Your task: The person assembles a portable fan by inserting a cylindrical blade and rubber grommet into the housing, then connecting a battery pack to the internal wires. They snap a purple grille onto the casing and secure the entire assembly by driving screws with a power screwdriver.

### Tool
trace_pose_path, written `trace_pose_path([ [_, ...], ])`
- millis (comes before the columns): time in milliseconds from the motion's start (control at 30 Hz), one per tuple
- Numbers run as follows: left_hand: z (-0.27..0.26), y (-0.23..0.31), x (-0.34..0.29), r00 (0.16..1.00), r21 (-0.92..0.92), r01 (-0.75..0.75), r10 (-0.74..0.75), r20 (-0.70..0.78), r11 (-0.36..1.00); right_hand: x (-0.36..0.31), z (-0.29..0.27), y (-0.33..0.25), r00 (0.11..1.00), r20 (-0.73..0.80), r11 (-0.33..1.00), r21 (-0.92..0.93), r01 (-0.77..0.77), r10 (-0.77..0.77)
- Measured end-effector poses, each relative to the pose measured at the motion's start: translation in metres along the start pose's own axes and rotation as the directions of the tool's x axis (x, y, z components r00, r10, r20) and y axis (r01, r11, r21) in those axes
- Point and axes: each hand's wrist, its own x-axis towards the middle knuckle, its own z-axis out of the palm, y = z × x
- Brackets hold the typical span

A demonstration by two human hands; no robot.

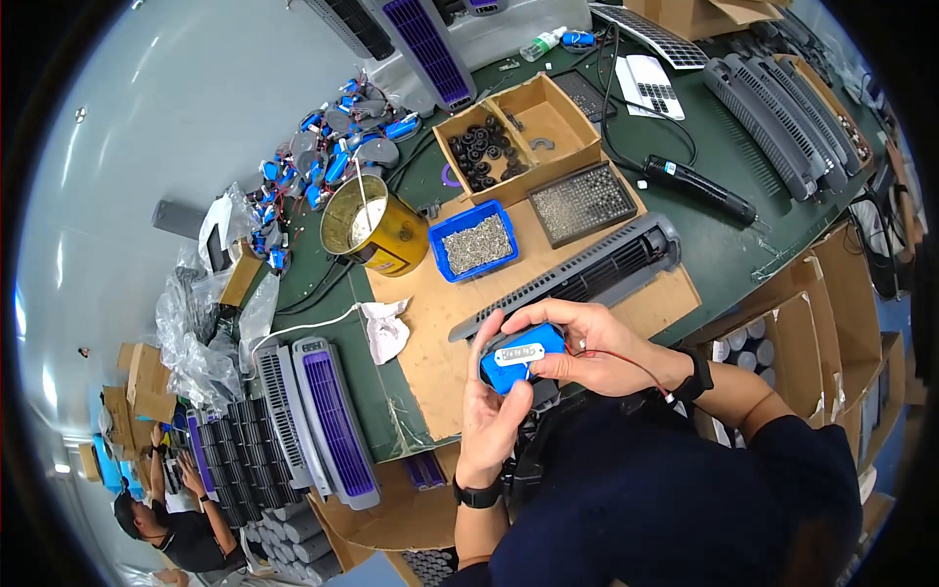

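Observation:
Close to my body, both hands hold a blue-wrapped battery pack [502,376] above the table's near edge. A small pale oblong plate [518,354] with rounded ends lies across its face. My left hand [481,421] grips the pack's left side, fingers behind it and thumb at the lower edge. From the right, my right hand [602,347] closes round it, thumb pressed near the plate. A thin red and dark wire lead [626,360] runs out past my right wrist to a small white connector. Beyond my hands, a long grey slotted housing [587,269] lies on a cardboard sheet [435,382].
Ahead stand a blue tray of screws [511,256], a yellow can [401,240], a cardboard box of black wheels [562,122] and a dark tray of small metal parts [582,203]. An electric screwdriver [699,188] lies right. Purple-grilled housings [337,421] stand left; another person [186,533] works there.

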Motion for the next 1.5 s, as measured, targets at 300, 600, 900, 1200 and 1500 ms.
trace_pose_path([
  [300, 0.005, 0.004, 0.001, 0.991, -0.195, 0.105, -0.085, 0.106, 0.975, -0.004, -0.033, -0.06, 0.959, -0.041, 0.879, -0.413, 0.239, -0.28],
  [600, -0.002, -0.011, 0.002, 0.999, 0.214, -0.03, 0.02, 0.047, 0.976, 0.015, -0.003, -0.038, 0.895, 0.237, 0.42, -0.817, 0.394, -0.378],
  [900, -0.001, -0.004, 0.006, 0.993, -0.305, 0.094, -0.112, -0.042, 0.948, -0.007, 0.015, -0.022, 0.864, 0.314, 0.417, -0.776, 0.473, -0.394],
  [1200, 0.0, -0.009, 0.006, 0.998, -0.072, 0.002, -0.006, -0.055, 0.997, 0.002, -0.002, -0.027, 0.938, 0.211, 0.754, -0.559, 0.346, -0.274],
  [1500, 0.012, -0.008, 0.006, 0.989, 0.111, -0.134, 0.141, -0.054, 0.985, -0.003, -0.011, -0.008, 0.853, 0.26, 0.44, -0.766, 0.468, -0.453],
])
